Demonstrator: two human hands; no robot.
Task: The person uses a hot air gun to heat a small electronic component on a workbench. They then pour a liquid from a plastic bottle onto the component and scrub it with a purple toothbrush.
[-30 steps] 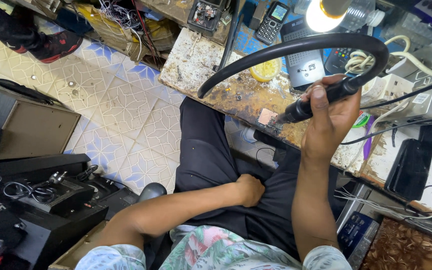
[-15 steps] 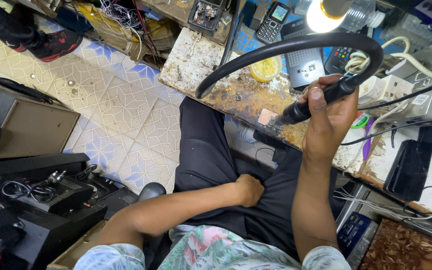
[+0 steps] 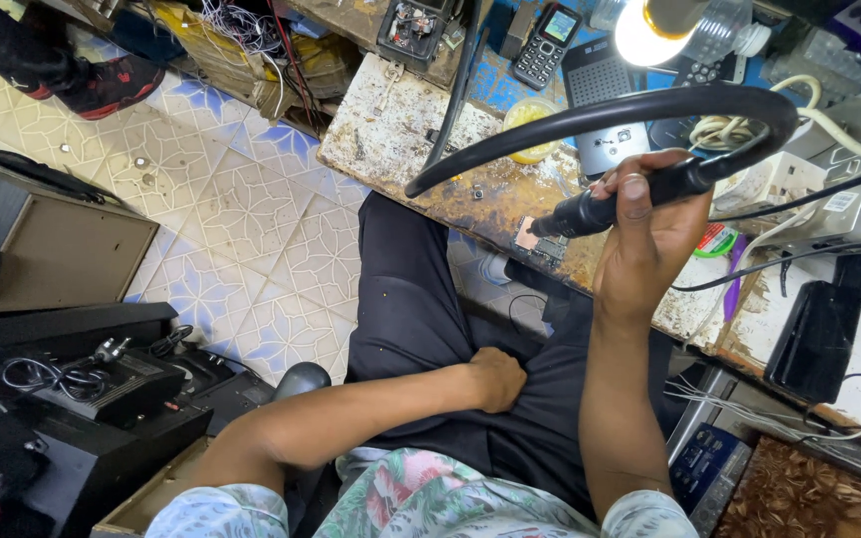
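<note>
Small electronics repair workshop. Evidence: scarred, stained workbench (image 3: 400, 139); bare circuit board (image 3: 540, 239); old keypad phone (image 3: 546, 42); loose wire bundles (image 3: 241, 20); lit work lamp (image 3: 649, 30); stacked audio units (image 3: 102, 389) on patterned tile floor (image 3: 241, 229).

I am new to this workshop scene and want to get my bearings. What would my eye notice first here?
First, the right hand at centre right, gripping a black hot-air tool whose nozzle points at a small circuit board on the worn bench. A thick black hose arcs above it, under a glaring lamp. The left hand rests on the lap.
</note>
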